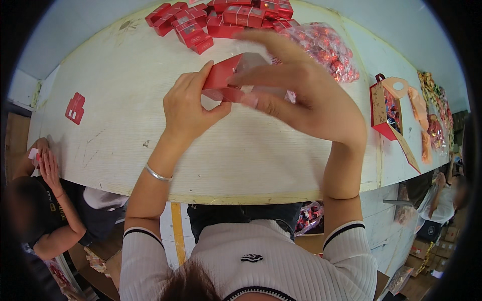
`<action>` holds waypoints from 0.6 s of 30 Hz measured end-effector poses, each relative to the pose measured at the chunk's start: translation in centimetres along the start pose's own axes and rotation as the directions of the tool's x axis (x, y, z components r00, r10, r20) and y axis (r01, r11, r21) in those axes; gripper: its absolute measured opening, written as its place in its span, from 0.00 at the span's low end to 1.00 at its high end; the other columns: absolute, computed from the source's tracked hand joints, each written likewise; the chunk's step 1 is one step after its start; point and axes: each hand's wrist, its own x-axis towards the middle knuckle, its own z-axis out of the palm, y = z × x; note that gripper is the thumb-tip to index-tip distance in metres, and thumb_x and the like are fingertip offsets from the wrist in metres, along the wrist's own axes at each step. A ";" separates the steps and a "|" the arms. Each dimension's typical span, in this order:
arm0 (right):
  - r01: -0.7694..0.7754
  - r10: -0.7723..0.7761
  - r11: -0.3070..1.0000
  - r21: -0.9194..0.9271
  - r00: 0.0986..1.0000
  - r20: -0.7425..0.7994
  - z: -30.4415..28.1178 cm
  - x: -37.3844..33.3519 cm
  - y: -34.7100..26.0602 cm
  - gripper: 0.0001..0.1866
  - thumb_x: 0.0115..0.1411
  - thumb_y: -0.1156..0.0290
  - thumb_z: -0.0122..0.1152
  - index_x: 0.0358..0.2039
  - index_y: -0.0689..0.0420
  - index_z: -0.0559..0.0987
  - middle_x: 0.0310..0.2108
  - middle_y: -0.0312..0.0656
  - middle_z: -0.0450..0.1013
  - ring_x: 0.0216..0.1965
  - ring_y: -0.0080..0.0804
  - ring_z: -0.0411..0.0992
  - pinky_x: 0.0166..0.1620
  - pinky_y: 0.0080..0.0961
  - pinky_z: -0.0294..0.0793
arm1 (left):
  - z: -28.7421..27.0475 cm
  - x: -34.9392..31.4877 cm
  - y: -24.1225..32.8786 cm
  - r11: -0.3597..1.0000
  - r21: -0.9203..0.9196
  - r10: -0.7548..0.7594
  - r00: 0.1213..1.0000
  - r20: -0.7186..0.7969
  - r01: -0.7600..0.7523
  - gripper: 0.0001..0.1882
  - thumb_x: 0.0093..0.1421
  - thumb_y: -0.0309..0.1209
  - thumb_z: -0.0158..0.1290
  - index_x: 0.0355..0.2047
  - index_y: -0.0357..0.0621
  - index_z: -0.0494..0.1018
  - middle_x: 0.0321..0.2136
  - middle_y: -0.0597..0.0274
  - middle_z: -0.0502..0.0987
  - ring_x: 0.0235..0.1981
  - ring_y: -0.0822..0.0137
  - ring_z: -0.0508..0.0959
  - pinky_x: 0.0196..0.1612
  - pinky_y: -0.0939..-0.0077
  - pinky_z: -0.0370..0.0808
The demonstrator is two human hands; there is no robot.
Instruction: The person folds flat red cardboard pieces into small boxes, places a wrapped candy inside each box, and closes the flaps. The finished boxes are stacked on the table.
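Observation:
My left hand [188,103] is closed around a small red carton [221,75] above the table, fingers on its far side and thumb on its near side. A greyish, see-through-looking part shows on the carton's right side. My right hand [296,88] is at that right end, smeared by motion. Its thumb and fingers overlap the carton, and I cannot tell whether they grip it. Just beyond the right hand lies a clear bag of red-wrapped sweets [326,50]. Past the carton is a pile of similar red boxes [216,22].
A flat red card piece [75,108] lies on the white table [120,125] at left. An open red box with a handle [384,108] stands at right, near orange pieces [417,115] and bagged sweets [437,133]. People sit at both sides; a co-worker's hands [47,165] are at the left edge.

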 end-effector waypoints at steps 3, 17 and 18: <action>-0.036 0.037 0.998 -0.048 0.999 0.012 -0.5 -0.2 0.6 0.18 0.50 0.64 0.62 0.41 0.59 0.76 0.51 0.49 0.63 0.49 0.40 0.64 0.46 0.30 0.66 | 0.3 -0.6 -0.8 0.984 -0.165 -0.070 0.998 0.007 0.070 0.30 0.37 0.35 0.62 0.43 0.39 0.70 0.28 0.60 0.76 0.28 0.65 0.75 0.30 0.75 0.72; -0.079 0.391 0.566 0.820 0.902 -0.182 1.0 1.2 2.8 0.41 0.45 0.77 0.60 0.59 0.60 0.53 0.46 0.42 0.66 0.46 0.29 0.67 0.48 0.26 0.67 | -0.6 1.6 -0.6 0.475 -0.847 0.024 0.959 0.282 0.238 0.36 0.58 0.56 0.40 0.58 0.47 0.49 0.49 0.56 0.66 0.52 0.61 0.65 0.56 0.65 0.58; -0.032 0.365 0.501 0.865 0.914 -0.178 1.1 0.7 3.6 0.40 0.45 0.77 0.59 0.58 0.60 0.53 0.45 0.41 0.66 0.46 0.28 0.67 0.48 0.26 0.67 | -1.3 2.8 0.2 0.334 -0.879 0.052 0.925 0.377 0.339 0.37 0.58 0.58 0.36 0.60 0.48 0.45 0.50 0.56 0.65 0.53 0.61 0.64 0.56 0.65 0.58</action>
